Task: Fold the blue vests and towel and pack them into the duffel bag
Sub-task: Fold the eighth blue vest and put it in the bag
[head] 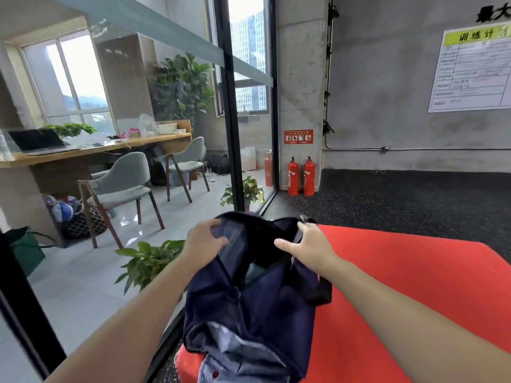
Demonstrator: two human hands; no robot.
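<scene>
Duffel bag (257,294) gapes on red mat (401,286); left hand (203,241) and right hand (309,244) grip its rim; contents indistinct.

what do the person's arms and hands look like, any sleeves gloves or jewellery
Both arms are bare along all that shows, with no sleeve edge in view. The left hand and right hand are bare too: no gloves, and no watch, band or bracelet at either wrist. No ring shows on the fingers in view, though motion blur softens them.
</scene>
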